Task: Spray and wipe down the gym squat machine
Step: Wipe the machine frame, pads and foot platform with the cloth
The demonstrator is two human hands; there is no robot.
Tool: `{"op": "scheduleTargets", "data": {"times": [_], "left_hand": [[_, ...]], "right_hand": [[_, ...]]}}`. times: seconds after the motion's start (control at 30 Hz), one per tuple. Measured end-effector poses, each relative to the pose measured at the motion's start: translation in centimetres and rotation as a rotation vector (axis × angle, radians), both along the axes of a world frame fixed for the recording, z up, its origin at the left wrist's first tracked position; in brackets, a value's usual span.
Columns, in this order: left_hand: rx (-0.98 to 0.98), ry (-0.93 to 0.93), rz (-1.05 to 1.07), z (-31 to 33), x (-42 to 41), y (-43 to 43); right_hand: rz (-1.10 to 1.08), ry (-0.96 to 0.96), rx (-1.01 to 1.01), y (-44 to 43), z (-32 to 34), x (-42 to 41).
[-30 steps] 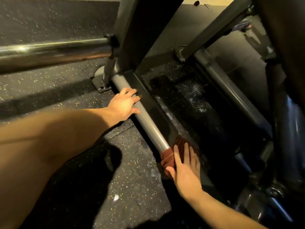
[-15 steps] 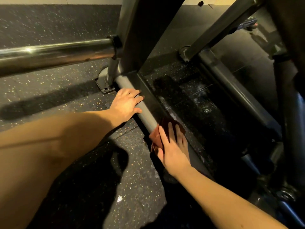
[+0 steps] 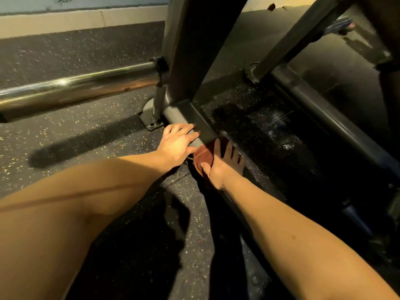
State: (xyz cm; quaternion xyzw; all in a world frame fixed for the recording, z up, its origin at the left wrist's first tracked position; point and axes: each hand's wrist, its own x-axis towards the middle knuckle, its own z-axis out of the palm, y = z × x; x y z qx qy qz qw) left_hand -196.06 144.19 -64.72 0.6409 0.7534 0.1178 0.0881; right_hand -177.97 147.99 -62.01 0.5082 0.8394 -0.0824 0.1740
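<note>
Right hand [image 3: 218, 169]: fingers straight and spread, palm down, pressing flat on a reddish-brown cloth [image 3: 203, 155]. The thumb lies along the cloth's near edge, with no curl round it visible. The cloth is draped over the grey round steel base tube [image 3: 176, 118] of the squat machine [image 3: 188, 87] and touches it.

Left hand [image 3: 176, 145]: flat and relaxed, fingers extended and slightly fanned, fingertips resting on top of the same tube, holding nothing. It sits just beside the cloth on the far side, thumb tip at the cloth's edge.

The tube runs up to a wide dark-grey upright post [image 3: 205, 40] and joins it at floor level. Left of the joint is a small grey bolted foot plate [image 3: 151, 123] on the floor. A shiny chrome horizontal bar [image 3: 75, 85] sticks out leftward from the post, above the floor.

Right of the post, a grey diagonal brace [image 3: 292, 35] meets a second grey base tube [image 3: 329, 113], roughly parallel to the first.

Black speckled rubber floor [image 3: 65, 139] all around. The strip between the two tubes shows wet streaks [image 3: 285, 144]. Pale skirting band [image 3: 86, 20] along the wall at top.
</note>
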Motion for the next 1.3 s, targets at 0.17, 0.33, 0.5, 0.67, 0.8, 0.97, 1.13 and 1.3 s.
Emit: {"op": "scheduleTargets", "data": {"times": [0.17,0.33,0.5,0.67,0.8,0.97,1.13,1.3], "left_hand": [[-0.022,-0.088,0.042,0.2,1.6,-1.9],[0.074,-0.255,0.0,1.4,4.1,-4.4],[-0.366,-1.176,0.286,3.6,6.9,-4.4],[-0.398,-1.328,0.345,5.5,6.1,-5.2],[-0.207,-1.244,0.482,5.6,4.4,-5.4],[0.059,-1.063,0.499,6.7,2.2,-3.4],[0.219,-0.675,0.309,8.8,1.5,0.1],[-0.068,-0.061,-0.009,4.4,3.6,-0.1]], "right_hand": [[0.091,0.228,0.076,-4.5,0.2,5.0],[0.063,0.443,-0.031,-3.8,-0.1,7.8],[-0.035,0.852,-0.148,-4.5,3.7,6.3],[0.066,0.879,-0.242,-5.6,4.3,5.4],[-0.05,1.006,-0.399,-5.3,4.8,5.0],[-0.23,0.744,-0.189,-3.6,3.8,5.8],[-0.274,0.334,-0.16,-2.8,2.3,6.3],[-0.265,0.215,-0.098,-3.1,0.7,6.0]]}}
